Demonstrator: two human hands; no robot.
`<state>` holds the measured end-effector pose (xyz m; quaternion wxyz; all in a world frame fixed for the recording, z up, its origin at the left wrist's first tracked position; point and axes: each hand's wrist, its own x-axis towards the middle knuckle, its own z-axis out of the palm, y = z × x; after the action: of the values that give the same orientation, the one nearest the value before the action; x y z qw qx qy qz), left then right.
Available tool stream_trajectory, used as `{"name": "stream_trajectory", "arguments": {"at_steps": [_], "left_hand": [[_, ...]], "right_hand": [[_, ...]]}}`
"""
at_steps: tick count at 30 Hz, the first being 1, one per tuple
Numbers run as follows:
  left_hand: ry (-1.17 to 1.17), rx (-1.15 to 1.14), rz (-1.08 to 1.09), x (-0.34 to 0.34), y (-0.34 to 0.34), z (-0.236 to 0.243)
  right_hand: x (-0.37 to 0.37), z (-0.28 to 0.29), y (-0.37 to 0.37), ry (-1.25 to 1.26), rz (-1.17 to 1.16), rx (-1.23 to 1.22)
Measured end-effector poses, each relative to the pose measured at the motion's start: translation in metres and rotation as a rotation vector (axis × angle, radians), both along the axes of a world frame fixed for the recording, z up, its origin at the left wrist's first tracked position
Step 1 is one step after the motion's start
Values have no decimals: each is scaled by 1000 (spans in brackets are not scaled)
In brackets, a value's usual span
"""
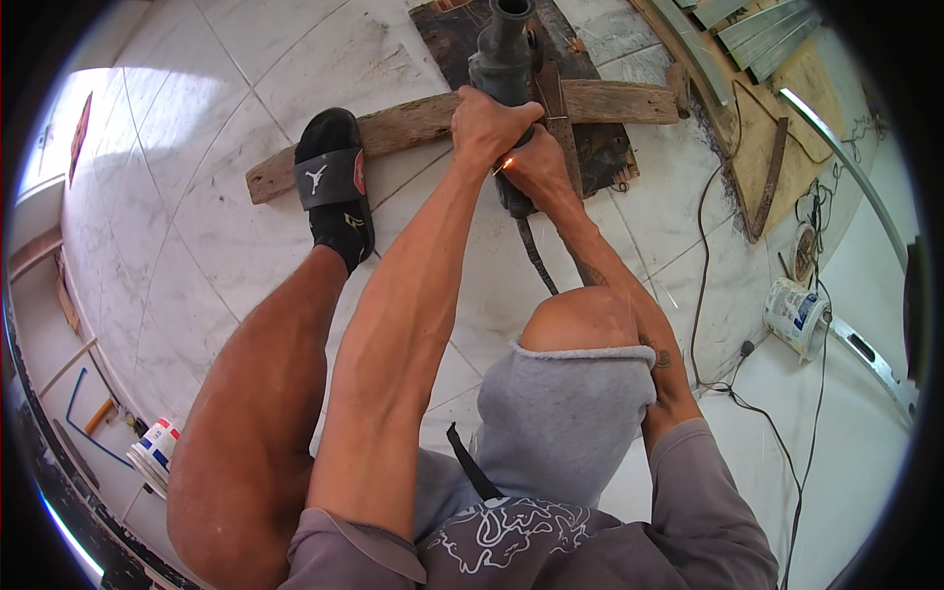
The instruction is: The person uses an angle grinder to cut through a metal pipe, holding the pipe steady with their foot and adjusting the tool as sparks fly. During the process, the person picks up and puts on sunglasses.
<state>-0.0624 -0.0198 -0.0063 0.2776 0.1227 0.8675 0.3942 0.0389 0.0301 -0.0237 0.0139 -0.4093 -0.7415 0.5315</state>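
Under both hands a grey angle grinder [503,59] lies across a wooden plank [413,123] on the floor [226,226]. The left hand [489,126] and the right hand [536,167] are closed around its body, with sparks between them. A sandaled foot [334,182] presses the plank left of the hands; open tiles lie beyond.

A black slide sandal [336,182] over a black sock pressed on the left stretch of a weathered wooden plank [413,123] lying across the white marble-patterned tile floor [197,197]. A dark scorched board [600,147] lay beneath the plank's right half. Grey metal strips [762,29] were stacked at the upper right on a plywood sheet [762,123]. A black cable [703,295] snaked over the tiles toward a tipped white paint can [795,315] on the right. Another small can [157,447] stood at the lower left, near a blue bent rod [79,413].
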Motion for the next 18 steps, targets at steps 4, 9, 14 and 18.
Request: {"name": "stream_trajectory", "arguments": {"at_steps": [4, 9, 14, 18], "left_hand": [[11, -24, 4, -4, -6, -2], [9, -34, 2, -1, -3, 3], [11, -17, -7, -1, -5, 4], [1, -2, -12, -9, -1, 7]], "right_hand": [[-5, 12, -7, -93, 30, 51], [-1, 11, -5, -6, -5, -10], [-2, 13, -6, 14, -9, -12], [-6, 24, -3, 11, 6, 1]]}}
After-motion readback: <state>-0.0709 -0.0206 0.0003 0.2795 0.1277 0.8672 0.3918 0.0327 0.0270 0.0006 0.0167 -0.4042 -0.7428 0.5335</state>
